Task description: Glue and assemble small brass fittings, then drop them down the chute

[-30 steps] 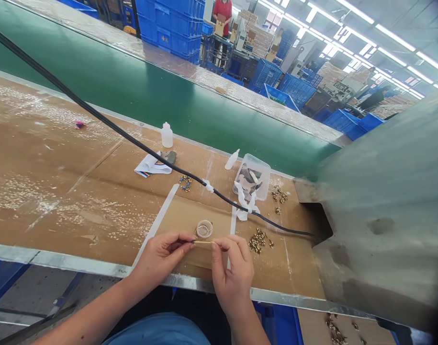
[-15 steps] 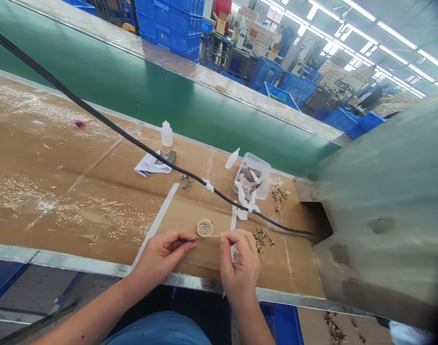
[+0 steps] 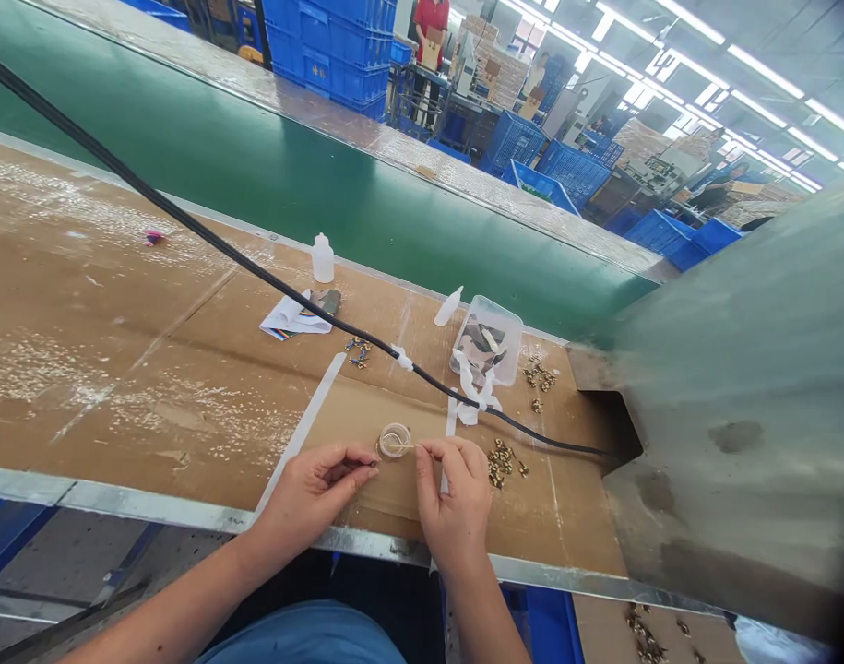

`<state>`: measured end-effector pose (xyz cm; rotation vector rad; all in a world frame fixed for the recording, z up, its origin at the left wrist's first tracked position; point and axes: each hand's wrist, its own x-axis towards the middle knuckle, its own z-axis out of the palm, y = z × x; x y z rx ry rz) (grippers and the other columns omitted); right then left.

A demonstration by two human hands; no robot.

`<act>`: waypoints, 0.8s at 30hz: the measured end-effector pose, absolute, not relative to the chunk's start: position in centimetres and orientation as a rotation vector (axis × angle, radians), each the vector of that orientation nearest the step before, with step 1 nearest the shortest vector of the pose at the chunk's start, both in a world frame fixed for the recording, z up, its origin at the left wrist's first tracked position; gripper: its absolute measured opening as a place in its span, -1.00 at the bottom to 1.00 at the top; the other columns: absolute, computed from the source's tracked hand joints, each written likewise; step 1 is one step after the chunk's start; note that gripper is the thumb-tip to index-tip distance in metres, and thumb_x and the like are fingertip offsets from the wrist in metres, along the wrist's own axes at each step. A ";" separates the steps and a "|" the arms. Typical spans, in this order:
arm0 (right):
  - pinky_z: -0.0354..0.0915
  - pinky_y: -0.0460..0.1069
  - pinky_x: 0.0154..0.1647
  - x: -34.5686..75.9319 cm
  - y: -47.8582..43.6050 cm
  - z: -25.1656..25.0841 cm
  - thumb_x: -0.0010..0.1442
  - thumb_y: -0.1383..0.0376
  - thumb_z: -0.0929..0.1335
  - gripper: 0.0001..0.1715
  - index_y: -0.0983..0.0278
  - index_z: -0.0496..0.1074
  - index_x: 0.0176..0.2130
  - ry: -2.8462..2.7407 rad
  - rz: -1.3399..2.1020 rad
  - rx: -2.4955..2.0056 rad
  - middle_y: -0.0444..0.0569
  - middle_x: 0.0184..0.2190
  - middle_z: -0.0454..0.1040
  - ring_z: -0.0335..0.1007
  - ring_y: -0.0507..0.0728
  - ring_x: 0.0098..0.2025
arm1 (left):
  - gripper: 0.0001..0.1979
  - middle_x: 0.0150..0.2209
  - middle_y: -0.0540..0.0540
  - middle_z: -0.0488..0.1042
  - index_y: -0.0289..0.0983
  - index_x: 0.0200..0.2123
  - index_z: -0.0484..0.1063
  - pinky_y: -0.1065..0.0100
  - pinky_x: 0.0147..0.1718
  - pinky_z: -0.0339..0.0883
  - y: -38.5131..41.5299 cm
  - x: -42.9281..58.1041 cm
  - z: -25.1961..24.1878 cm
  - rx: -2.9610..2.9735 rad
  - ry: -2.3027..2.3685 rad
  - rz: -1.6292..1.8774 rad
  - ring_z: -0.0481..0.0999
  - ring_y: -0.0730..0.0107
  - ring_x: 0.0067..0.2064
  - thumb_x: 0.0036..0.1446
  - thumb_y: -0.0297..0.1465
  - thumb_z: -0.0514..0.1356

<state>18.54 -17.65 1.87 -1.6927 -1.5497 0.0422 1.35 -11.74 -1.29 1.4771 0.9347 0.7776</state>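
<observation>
My right hand (image 3: 455, 493) pinches a thin pale stick (image 3: 406, 446) between thumb and fingertips. The stick points left, its far end over or inside a small clear round cup (image 3: 394, 441) on the cardboard. Just left of the cup, my left hand (image 3: 328, 484) is closed in a pinch at the fingertips; a tiny dark piece seems to be there, too small to name. Small gold and dark metal parts (image 3: 503, 461) lie in a loose heap right of my right hand. Further back is a cluster of small blue and gold parts (image 3: 358, 351).
A black cable (image 3: 207, 238) crosses above the bench. Behind it stand a clear tub (image 3: 487, 341) with scraps and two white bottles (image 3: 322, 259) (image 3: 449, 306). A large metal housing (image 3: 740, 406) blocks the right side. Beyond the green belt (image 3: 366, 198), a person (image 3: 431, 37) stands.
My right hand has shifted slightly left, and the stick's end has gone from beside my left fingertips to the clear cup. My left hand has stayed nearly still.
</observation>
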 end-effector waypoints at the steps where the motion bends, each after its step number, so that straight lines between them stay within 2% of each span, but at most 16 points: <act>1: 0.16 0.05 -0.18 18.6 -17.6 1.9 0.26 0.37 0.30 -0.91 0.23 0.42 -0.26 -1.554 0.047 -1.696 -0.05 -0.32 0.43 0.29 0.14 -0.23 | -0.87 -0.30 -0.05 0.57 -0.24 -0.28 0.51 0.40 -0.22 0.44 -11.7 1.4 -1.3 1.482 0.937 0.773 0.54 0.31 -0.25 0.12 -0.33 0.22; 24: 0.20 -0.02 -0.26 17.8 -18.1 3.5 0.28 0.35 0.27 -0.83 0.27 0.39 -0.36 -1.415 0.310 -1.625 -0.08 -0.39 0.38 0.30 0.09 -0.29 | -0.87 -0.30 -0.05 0.58 -0.24 -0.27 0.51 0.43 -0.24 0.43 -11.8 1.3 -1.3 1.511 0.964 0.758 0.55 0.32 -0.26 0.13 -0.34 0.21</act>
